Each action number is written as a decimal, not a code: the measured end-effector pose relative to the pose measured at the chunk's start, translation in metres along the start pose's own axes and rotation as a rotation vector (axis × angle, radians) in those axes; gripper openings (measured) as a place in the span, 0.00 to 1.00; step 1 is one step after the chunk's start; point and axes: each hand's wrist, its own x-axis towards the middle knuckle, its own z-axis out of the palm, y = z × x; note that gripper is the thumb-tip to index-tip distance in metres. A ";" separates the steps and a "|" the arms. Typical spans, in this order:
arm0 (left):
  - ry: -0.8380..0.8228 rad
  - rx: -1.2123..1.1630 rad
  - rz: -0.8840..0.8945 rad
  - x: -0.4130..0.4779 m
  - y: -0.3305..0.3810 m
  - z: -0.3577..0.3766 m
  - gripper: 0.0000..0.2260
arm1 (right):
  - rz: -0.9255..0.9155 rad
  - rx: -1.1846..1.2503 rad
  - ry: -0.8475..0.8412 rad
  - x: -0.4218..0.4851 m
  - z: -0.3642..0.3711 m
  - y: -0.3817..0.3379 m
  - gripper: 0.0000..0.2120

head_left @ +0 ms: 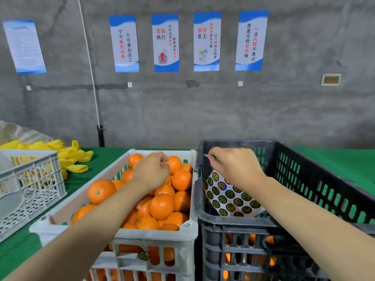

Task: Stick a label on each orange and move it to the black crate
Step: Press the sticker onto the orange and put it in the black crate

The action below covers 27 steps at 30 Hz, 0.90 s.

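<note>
While pinching something small, likely a peeled label [205, 155], in the right hand [235, 167] above the black crate [284, 151], curling the left hand [151, 171] onto a glossy, dimpled orange [174, 163] in the white crate [154, 236]; cannot tell whether gripping it. Next, likely: lift the round orange, press the label flat, lower it past the shiny label sheet [229, 197].

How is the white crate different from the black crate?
The white crate is pale, and the black crate is dark. The white crate is heaped with oranges, while the black crate's top shows a label sheet leaning inside. The left hand is over the white crate, and the right hand is over the black crate. Both are slotted plastic crates, side by side on the green tablecloth.
</note>
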 end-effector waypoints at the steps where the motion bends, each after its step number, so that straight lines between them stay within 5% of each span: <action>1: -0.050 0.040 -0.019 0.000 -0.008 -0.001 0.09 | -0.004 0.012 0.009 0.000 0.001 0.000 0.11; 7: -0.531 0.123 -0.042 -0.006 -0.019 0.012 0.13 | -0.025 0.052 -0.016 -0.001 0.004 -0.001 0.09; 17: -0.909 0.280 -0.085 -0.017 0.001 -0.029 0.35 | -0.042 0.103 -0.074 -0.003 0.006 0.001 0.07; 27: -0.902 0.351 -0.005 -0.022 0.004 -0.038 0.29 | -0.068 0.086 -0.154 -0.003 0.010 0.000 0.10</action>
